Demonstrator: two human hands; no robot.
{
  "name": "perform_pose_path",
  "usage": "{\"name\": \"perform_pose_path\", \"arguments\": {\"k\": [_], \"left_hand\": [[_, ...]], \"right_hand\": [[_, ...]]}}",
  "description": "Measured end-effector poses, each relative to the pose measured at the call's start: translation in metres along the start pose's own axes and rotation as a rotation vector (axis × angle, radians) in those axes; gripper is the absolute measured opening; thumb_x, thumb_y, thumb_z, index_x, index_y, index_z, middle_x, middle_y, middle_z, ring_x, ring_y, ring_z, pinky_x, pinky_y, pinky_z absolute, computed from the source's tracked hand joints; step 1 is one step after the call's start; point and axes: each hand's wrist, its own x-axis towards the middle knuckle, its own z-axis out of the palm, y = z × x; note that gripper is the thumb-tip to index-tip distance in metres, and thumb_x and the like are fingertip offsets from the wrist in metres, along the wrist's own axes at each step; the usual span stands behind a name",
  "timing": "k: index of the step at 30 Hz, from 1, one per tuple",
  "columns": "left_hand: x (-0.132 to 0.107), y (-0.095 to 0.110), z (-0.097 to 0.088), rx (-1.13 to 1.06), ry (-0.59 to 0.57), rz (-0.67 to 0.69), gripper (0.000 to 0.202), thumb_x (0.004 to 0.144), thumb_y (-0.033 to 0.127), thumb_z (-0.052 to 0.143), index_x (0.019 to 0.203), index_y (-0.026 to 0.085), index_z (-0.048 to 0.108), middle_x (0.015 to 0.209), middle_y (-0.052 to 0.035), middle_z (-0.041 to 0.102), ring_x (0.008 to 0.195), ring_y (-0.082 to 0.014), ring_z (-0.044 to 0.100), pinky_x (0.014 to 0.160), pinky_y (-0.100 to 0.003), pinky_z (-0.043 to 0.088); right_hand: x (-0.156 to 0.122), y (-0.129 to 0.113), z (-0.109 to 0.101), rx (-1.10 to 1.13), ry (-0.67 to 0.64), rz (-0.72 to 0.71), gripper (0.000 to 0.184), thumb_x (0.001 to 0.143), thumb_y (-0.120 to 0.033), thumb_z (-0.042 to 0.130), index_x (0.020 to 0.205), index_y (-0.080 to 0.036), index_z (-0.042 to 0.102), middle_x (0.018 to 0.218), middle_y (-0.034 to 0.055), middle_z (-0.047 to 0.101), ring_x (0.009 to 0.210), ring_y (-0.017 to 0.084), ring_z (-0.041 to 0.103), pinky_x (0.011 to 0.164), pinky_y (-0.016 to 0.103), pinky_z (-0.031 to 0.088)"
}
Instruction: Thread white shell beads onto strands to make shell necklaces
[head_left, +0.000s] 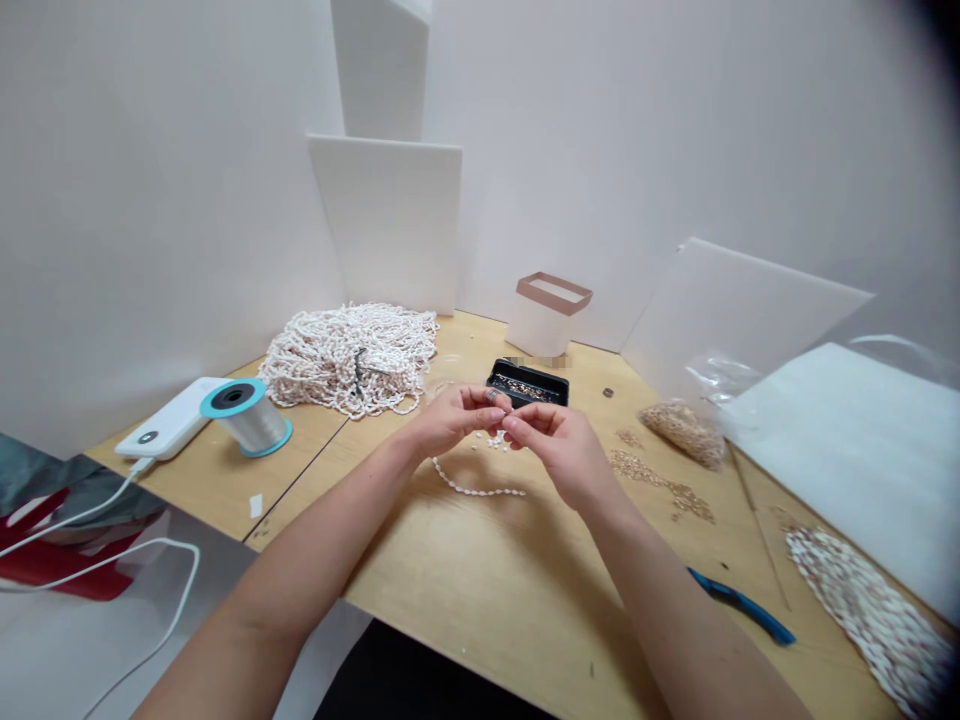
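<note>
My left hand [459,418] and my right hand [566,450] meet above the middle of the wooden table, fingertips pinched together. Whatever sits between the fingertips is too small to make out. A short strand of white beads [480,491] lies curved on the table below, one end running up behind my left wrist. Several loose white beads [496,439] are scattered just under the fingertips. Right behind the hands is a black open box [564,383] with small shiny pieces in it, partly hidden by my fingers.
Left are a pile of white bead strands [337,350], a wire spool [255,420] and a white power bank [169,422]. Right lie small gold pieces [660,480], a filled bag [682,432], a blue-handled tool [742,605] and shell-like strands [862,600]. A bin [540,332] stands behind.
</note>
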Motion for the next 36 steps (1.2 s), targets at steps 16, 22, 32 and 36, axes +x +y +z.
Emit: {"name": "perform_pose_path", "arguments": {"k": [16,22,32,36], "left_hand": [[-0.0018,0.0078,-0.0003,0.106,-0.030,-0.019,0.028,0.072,0.038,0.078,0.084,0.014,0.070,0.081,-0.0055,0.064,0.071,-0.0134,0.058,0.069,-0.027,0.044],[-0.0023,0.0082,-0.0013,0.112,-0.022,-0.019,0.026,0.072,0.035,0.078,0.085,0.013,0.070,0.082,-0.0059,0.064,0.072,-0.0140,0.059,0.070,-0.029,0.044],[-0.0015,0.0054,0.0004,0.124,0.007,0.048,0.026,0.074,0.036,0.076,0.085,0.013,0.069,0.084,-0.0057,0.063,0.070,-0.0126,0.058,0.068,-0.027,0.045],[-0.0006,0.0061,0.0017,0.146,-0.018,0.081,0.026,0.075,0.037,0.075,0.083,0.013,0.067,0.087,-0.0051,0.061,0.072,-0.0119,0.057,0.068,-0.026,0.045]], "right_hand": [[0.0012,0.0015,0.0004,-0.040,0.007,0.004,0.027,0.075,-0.043,0.073,0.078,-0.016,0.072,0.074,0.0060,0.071,0.068,0.016,0.061,0.069,0.031,0.049],[0.0013,0.0020,0.0011,-0.036,0.022,0.003,0.025,0.076,-0.041,0.073,0.077,-0.015,0.073,0.071,0.0057,0.070,0.066,0.015,0.060,0.068,0.031,0.048],[0.0013,0.0012,0.0020,0.006,0.040,-0.004,0.025,0.075,-0.041,0.074,0.076,-0.016,0.073,0.071,0.0057,0.071,0.065,0.015,0.060,0.067,0.030,0.049],[0.0029,0.0040,0.0007,0.015,0.038,-0.015,0.026,0.074,-0.041,0.075,0.078,-0.015,0.074,0.071,0.0060,0.071,0.064,0.015,0.060,0.066,0.030,0.049]]}}
